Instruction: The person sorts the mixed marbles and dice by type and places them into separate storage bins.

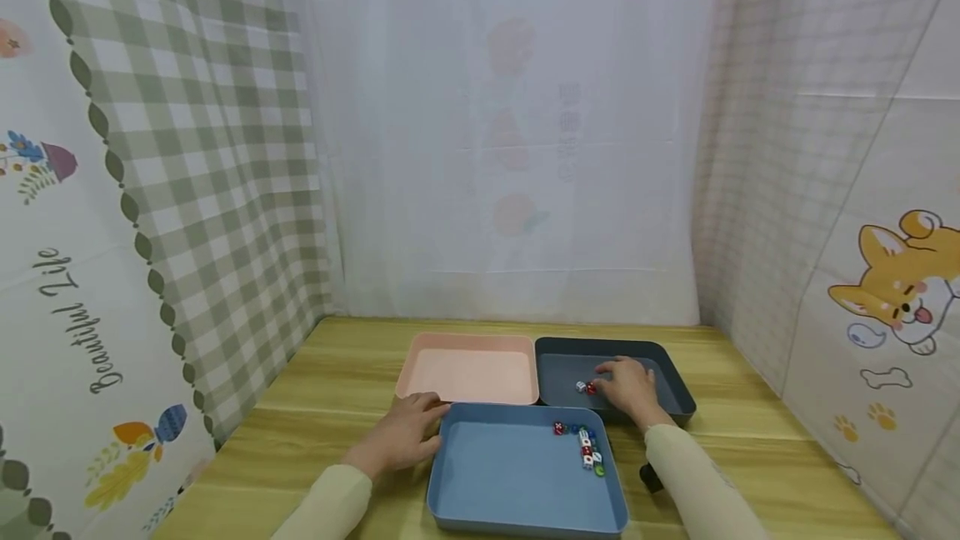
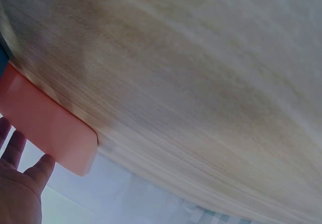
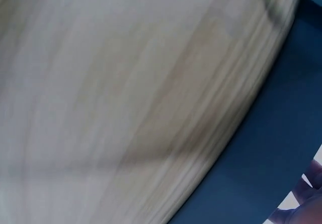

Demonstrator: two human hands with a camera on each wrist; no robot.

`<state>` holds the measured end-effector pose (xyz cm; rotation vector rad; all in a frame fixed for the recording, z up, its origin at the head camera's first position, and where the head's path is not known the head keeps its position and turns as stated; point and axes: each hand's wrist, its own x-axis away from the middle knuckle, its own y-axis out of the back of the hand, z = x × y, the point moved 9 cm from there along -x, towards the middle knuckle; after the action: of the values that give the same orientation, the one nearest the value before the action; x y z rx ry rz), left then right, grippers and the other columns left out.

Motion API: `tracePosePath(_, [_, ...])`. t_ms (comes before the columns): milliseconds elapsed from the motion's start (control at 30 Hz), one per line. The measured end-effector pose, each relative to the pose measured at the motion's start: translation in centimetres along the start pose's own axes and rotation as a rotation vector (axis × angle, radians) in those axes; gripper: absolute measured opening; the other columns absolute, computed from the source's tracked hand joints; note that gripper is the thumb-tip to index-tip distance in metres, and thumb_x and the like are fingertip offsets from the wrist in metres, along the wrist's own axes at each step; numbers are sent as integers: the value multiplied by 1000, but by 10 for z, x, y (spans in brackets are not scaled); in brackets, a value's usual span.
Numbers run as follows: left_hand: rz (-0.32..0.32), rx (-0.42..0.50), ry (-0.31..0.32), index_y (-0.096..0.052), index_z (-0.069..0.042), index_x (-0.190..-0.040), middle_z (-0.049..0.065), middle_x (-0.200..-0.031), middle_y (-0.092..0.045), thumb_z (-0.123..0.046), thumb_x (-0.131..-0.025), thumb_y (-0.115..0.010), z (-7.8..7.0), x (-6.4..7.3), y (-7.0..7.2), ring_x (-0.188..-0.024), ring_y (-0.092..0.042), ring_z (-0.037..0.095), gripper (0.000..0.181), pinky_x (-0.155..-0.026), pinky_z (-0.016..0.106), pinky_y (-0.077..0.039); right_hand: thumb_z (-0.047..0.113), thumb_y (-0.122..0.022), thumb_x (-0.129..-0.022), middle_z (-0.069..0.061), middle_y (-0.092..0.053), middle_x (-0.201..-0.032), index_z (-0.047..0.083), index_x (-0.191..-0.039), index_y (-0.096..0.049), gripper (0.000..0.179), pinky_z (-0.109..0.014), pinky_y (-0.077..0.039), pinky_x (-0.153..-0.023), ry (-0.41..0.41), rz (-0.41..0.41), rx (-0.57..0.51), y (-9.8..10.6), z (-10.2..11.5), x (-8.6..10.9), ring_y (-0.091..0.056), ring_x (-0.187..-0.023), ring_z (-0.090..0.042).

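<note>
My right hand (image 1: 630,387) is over the dark blue-grey tray (image 1: 555,346), its thumb and index finger apart. Right at its fingertips a red die (image 1: 592,387) and a white die (image 1: 581,387) lie on the tray floor. In the right wrist view only part of the right hand (image 3: 304,206) shows, past the tray's outer wall (image 3: 261,158). My left hand (image 1: 401,434) has relaxed, spread fingers beside the top left corner of the lighter blue tray (image 1: 517,473). In the left wrist view the left hand (image 2: 22,183) overlaps the pink tray (image 2: 50,123).
Along the right side of the lighter blue tray sit several dice, including a red die (image 1: 558,428), white dice (image 1: 587,462) and a green one (image 1: 599,470). The pink tray (image 1: 468,369) adjoins both others. A black object (image 1: 650,478) is under the right forearm. Curtains enclose the wooden table (image 1: 300,415).
</note>
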<state>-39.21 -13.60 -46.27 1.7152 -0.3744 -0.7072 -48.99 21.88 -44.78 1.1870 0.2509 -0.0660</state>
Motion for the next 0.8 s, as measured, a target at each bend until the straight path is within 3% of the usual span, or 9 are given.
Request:
tracePosePath(333, [15,21,13,-55,-6,-141,14,-137,-50,-25,-94,-54,1,1,-1,-129,-45,33,51,-105,52,-38,19,-73,-89,-29,-56,-132,7,-109,-75,24,-77,-20,-102,-20,7,21,6,-6,4,-44,-127,-52])
tracePosePath(800, [43,27,12,-53,-6,-143,15,-140,-48,-25,-96,-53,6,0,-7,-131,-43,34,51,-105,53,-37,19,-73,-89,-29,-58,-130,8,-106,-77,21,-77,-21,-101,89,-1,-39,0,7,7,-47,-126,-50])
